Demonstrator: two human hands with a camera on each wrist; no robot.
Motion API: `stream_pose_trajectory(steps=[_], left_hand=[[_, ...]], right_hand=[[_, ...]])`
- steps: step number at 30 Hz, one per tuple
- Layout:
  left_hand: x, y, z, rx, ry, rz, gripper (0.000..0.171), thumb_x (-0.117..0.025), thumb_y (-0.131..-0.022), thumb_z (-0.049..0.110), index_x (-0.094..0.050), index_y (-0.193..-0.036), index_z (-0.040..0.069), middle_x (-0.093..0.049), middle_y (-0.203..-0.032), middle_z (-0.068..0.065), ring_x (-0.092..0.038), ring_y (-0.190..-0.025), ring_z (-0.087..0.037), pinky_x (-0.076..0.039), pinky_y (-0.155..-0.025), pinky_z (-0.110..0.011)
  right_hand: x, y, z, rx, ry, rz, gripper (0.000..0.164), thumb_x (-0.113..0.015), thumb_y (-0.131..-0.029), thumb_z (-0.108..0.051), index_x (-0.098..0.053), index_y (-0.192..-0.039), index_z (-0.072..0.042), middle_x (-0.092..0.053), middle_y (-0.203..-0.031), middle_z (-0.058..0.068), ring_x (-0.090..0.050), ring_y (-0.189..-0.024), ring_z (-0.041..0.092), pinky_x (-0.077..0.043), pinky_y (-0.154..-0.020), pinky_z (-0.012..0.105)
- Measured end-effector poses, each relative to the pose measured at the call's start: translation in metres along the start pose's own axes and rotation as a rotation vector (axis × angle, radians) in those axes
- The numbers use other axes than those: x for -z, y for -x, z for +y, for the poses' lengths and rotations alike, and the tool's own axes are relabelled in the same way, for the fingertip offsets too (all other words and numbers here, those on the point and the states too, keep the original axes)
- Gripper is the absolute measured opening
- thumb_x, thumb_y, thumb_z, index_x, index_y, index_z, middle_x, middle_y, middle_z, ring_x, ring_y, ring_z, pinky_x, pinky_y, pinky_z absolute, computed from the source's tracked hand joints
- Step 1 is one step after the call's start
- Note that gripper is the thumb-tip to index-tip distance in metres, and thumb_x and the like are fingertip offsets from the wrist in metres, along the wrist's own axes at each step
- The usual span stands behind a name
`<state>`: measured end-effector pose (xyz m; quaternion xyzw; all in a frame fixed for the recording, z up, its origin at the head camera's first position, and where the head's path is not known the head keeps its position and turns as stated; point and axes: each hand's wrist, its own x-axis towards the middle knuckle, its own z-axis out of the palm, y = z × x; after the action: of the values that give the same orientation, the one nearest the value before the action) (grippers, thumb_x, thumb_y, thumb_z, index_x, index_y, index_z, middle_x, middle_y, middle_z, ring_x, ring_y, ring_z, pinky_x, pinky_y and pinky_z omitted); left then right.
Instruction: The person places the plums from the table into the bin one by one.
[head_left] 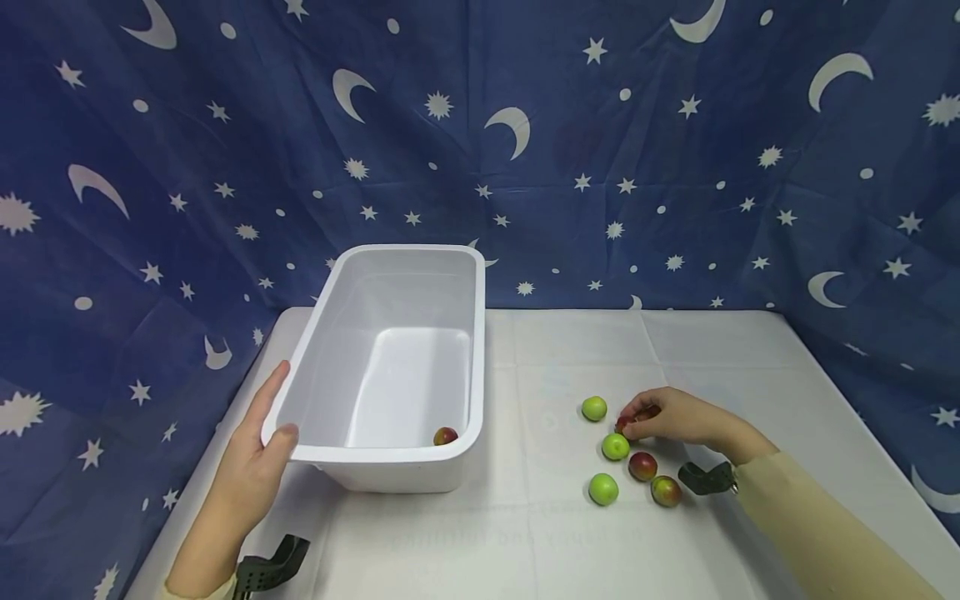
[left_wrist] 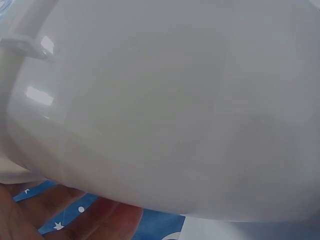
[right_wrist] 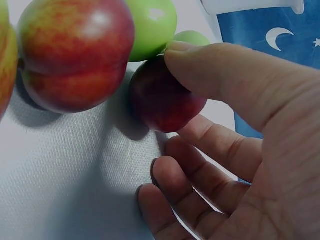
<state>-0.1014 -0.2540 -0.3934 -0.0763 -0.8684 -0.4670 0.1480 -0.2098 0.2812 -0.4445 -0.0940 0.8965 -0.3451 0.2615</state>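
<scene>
My left hand (head_left: pixel 250 471) grips the near left corner of a white plastic tub (head_left: pixel 397 477), thumb at the rim. In the left wrist view its fingers (left_wrist: pixel 107 220) show beyond the glossy tub wall (left_wrist: pixel 150 110). On the right, my right hand (head_left: pixel 682 418) pinches a dark red plum (right_wrist: pixel 160 97) between thumb and fingers, low over the white cloth. Close by lie two reddish plums (head_left: pixel 642 467) and three small round green fruits (head_left: pixel 616 447). One more red plum (head_left: pixel 446 436) sits inside the tub at its near right corner.
A white cloth (head_left: pixel 540 533) covers the table. Dark blue fabric with moons and stars (head_left: pixel 555 225) hangs behind and at both sides. The tub's raised walls stand left of the loose fruit.
</scene>
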Motion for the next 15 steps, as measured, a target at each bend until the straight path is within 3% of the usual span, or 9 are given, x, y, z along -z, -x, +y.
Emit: stream_pose_trajectory(steps=[15], left_hand=[[0.0005, 0.0003, 0.0016, 0.013, 0.004, -0.007, 0.071, -0.042, -0.093, 0.002, -0.024, -0.153, 0.036, -0.026, -0.156, -0.005, -0.036, -0.13, -0.033, -0.03, -0.091, -0.011]], right_hand=[[0.0079, -0.0025, -0.0013, 0.005, 0.008, 0.04, 0.035, -0.071, -0.085, -0.041, -0.066, -0.107, -0.014, -0.066, -0.098, -0.002, -0.055, -0.093, 0.02, -0.043, -0.083, 0.038]])
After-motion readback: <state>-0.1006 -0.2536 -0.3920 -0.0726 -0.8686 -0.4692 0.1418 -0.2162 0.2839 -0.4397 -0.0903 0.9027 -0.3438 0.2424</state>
